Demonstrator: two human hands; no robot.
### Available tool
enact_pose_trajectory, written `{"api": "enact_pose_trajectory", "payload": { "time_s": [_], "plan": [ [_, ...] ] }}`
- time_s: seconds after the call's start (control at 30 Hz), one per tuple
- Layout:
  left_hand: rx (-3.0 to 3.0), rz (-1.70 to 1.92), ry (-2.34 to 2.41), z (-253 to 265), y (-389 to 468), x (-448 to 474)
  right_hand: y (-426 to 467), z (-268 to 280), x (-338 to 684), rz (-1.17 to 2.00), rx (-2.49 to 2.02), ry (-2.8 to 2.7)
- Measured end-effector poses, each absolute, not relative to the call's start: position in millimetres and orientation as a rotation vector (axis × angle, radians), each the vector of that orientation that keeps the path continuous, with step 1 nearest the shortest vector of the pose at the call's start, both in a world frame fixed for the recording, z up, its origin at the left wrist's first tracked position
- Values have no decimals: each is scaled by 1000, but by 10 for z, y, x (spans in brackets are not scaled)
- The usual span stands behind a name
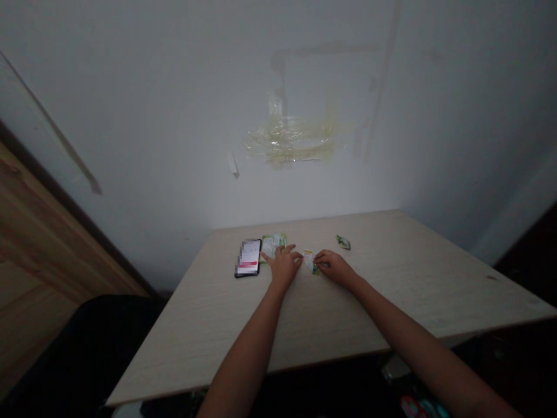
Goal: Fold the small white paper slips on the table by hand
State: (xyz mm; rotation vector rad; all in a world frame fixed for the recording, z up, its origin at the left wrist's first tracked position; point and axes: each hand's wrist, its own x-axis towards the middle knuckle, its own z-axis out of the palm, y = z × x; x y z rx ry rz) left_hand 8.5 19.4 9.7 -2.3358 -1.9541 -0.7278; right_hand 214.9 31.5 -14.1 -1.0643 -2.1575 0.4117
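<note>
My left hand [285, 266] is palm down over the table, its outer fingers spread while thumb and index finger meet at the left edge of a small printed paper piece [308, 258]. From the other side, my right hand [336, 268] pinches that piece, which is white, yellow and green, and covers part of it. Whether it is a leaflet or a packet is too small to tell. A flat green-and-white printed sheet [270, 242] lies just beyond my left hand's outer fingers. To its left is a phone [249, 258] with a lit, partly blurred screen.
A small crumpled green wrapper [343, 242] lies on the pale wooden table [409, 278], right of my hands. The white wall [174, 116] with old clear tape [296, 139] stands behind. Dark fabric [96, 342] is at the left, beside wooden panelling [39, 261].
</note>
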Motion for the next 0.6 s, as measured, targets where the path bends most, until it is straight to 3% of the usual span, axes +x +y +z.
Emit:
{"api": "enact_pose_trajectory", "payload": {
  "time_s": [0.6],
  "plan": [
    [-2383,-604,-2038,147,203,127,323,-143,2142,434,-1045,-2147]
  ]
}}
